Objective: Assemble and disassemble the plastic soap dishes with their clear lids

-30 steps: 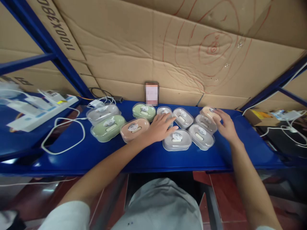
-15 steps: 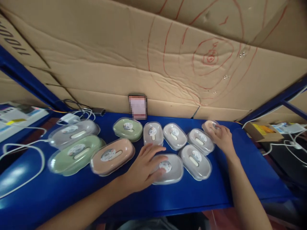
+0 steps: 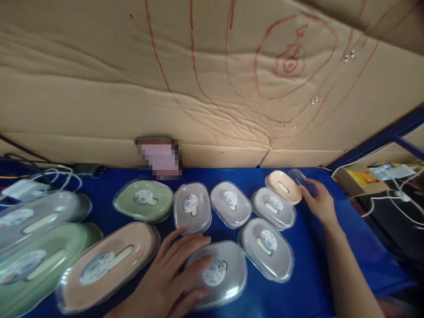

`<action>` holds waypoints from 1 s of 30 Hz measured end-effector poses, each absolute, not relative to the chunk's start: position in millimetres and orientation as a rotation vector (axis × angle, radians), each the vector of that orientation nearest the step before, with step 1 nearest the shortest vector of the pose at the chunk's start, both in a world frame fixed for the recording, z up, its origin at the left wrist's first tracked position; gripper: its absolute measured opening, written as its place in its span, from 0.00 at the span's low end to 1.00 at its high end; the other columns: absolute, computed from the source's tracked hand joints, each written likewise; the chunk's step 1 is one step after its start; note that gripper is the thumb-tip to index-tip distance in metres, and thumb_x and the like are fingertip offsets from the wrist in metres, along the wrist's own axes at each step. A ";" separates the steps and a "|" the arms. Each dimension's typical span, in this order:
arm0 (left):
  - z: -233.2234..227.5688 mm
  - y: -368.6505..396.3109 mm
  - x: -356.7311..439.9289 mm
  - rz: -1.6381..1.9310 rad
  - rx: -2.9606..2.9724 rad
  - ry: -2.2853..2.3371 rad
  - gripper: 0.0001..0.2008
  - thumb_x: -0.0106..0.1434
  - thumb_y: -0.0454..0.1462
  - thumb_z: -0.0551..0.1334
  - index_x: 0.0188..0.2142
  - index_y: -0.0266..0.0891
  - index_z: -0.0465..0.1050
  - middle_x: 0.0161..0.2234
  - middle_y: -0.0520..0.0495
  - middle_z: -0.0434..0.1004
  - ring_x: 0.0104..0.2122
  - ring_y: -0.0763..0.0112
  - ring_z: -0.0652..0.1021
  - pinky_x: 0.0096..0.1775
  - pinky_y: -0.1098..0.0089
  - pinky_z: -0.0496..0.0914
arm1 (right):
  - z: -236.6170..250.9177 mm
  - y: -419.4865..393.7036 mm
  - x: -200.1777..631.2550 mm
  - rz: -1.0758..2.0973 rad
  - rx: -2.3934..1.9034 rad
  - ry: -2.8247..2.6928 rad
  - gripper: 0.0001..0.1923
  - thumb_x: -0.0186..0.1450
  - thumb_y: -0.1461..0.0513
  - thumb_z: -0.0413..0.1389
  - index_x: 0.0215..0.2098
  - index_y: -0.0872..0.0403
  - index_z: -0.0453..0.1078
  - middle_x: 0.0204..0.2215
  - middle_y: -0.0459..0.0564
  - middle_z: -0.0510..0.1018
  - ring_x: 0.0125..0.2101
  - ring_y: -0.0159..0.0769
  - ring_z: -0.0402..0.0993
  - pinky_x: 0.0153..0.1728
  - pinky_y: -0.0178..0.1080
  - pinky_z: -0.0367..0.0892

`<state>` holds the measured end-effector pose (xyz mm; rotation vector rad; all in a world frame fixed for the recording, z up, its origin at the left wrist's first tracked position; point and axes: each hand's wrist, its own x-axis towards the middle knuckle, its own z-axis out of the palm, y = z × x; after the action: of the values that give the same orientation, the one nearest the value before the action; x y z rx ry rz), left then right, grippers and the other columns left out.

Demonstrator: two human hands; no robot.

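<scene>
Left hand (image 3: 172,274) lies with fingers spread over the near grey oval plastic soap box (image 3: 217,274), low on the blue tabletop (image 3: 318,265). Right hand (image 3: 319,203) pinches a clear plastic lid (image 3: 300,179) just beside the open peach oval soap box (image 3: 283,187) at the back right. Between them sit more grey lidded boxes (image 3: 266,243); a large peach lidded box (image 3: 109,263) lies left.
</scene>
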<state>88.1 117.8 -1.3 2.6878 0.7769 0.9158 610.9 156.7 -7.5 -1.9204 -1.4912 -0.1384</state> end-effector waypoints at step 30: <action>-32.8 94.8 99.5 0.922 2.915 0.574 0.20 0.77 0.48 0.62 0.64 0.48 0.75 0.64 0.45 0.77 0.67 0.58 0.72 0.75 0.48 0.50 | 1.9 158.8 569.9 0.008 -1.728 -2.104 0.22 0.78 0.49 0.54 0.63 0.48 0.76 0.59 0.55 0.83 0.58 0.52 0.81 0.61 0.57 0.73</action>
<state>99.5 94.8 -32.8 2.9153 0.5737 0.9221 569.9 158.8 1.9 -1.7278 -2.1044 0.0080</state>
